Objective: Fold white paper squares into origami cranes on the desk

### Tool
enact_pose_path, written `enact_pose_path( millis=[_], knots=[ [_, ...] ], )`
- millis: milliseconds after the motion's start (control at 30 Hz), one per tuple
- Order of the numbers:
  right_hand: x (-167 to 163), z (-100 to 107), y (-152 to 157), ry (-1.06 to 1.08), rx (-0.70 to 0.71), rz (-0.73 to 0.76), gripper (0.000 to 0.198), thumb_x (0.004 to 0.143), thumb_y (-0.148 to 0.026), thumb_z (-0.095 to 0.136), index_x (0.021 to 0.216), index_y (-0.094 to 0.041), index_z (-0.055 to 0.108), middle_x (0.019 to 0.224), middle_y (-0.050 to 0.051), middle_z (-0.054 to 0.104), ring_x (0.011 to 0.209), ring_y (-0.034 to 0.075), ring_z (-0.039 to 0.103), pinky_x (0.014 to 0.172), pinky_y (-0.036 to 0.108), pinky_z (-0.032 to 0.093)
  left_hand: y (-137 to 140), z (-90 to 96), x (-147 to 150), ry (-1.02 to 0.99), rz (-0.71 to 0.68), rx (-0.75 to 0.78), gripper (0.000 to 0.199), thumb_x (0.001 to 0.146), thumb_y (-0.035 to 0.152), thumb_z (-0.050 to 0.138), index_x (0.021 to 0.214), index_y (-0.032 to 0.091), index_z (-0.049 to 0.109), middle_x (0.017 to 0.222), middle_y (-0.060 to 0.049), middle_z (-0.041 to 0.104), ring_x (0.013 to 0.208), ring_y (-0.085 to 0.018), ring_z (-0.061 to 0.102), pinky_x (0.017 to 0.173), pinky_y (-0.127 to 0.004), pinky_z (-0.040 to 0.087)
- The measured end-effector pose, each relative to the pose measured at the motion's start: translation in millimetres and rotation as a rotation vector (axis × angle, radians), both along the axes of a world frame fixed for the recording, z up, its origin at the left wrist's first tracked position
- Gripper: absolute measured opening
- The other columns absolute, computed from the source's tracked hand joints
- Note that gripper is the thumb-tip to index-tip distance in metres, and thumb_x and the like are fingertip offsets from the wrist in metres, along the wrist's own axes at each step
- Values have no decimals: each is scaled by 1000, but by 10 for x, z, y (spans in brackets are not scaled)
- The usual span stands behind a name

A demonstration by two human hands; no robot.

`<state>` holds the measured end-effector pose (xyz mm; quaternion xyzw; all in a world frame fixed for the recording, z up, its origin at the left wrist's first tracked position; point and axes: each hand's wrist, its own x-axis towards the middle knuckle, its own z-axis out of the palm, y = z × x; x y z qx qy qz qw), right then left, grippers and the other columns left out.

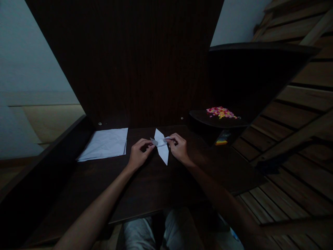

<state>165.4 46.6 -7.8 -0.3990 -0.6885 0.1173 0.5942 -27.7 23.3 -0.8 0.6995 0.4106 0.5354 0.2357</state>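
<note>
At the far left of the dark desk [145, 194], I saw white sheets [102, 145] lying flat, the top one lightly creased. Next came the left hand [140, 152], its fingers curled and nearly together, thumb and fingertips pinched at the left flap of a folded white paper [162, 147]. That paper lay between the two hands, just above or on the desktop; I couldn't tell which. Two long points spread from it, one away from the person and one towards. The right hand [178, 147], likewise curled, had its thumb and forefinger on the right flap. Farther right, a corner shelf [205, 119] bore small pink, red and yellow pieces [222, 112]; beneath it, I couldn't read any print on a yellow-striped item [221, 142].
</note>
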Motion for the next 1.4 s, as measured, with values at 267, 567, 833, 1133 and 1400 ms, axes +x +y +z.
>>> enact_pose_path(
  millis=[267, 567, 833, 1133, 1400],
  knots=[
    [-13, 30, -66, -77, 79, 50, 14, 85, -18, 51, 78, -19, 63, 76, 3, 60, 68, 15, 56, 62, 28, 46, -23, 32, -35, 56, 29, 31, 14, 79, 32, 64, 86, 20, 69, 89, -6, 65, 81, -19, 61, 74, -30, 50],
    [-17, 24, -51, -149, 165, 114, 21, 86, -9, 45, 84, -19, 63, 81, 4, 60, 76, 15, 59, 67, 27, 47, -5, -7, -76, 163, 83, 162, 14, 85, 27, 57, 86, 20, 69, 85, -5, 66, 81, -18, 60, 75, -29, 48],
    [-15, 22, -69, -177, 91, 72, 12, 88, -21, 51, 87, -19, 63, 82, 4, 60, 68, 13, 55, 59, 25, 44, 4, -13, -71, 175, 131, 88, 18, 87, 30, 53, 96, 20, 65, 95, -6, 66, 86, -19, 61, 79, -30, 48],
    [104, -16, 104, -55, -1, -332, 21, 84, -34, 53, 76, -17, 62, 63, 0, 57, 53, 12, 49, 55, 24, 40, 74, -122, -95, 207, 240, 27, 26, 87, 28, 50, 110, 19, 59, 95, -7, 66, 86, -21, 63, 80, -33, 49],
    [337, -8, 368, -63, -225, -623, 17, 80, -29, 54, 76, -17, 64, 65, 4, 66, 60, 17, 60, 64, 26, 42, 100, -196, -72, 359, 152, 117, 25, 87, 20, 46, 108, 19, 58, 102, -9, 64, 97, -22, 62, 88, -36, 48]
  ],
)
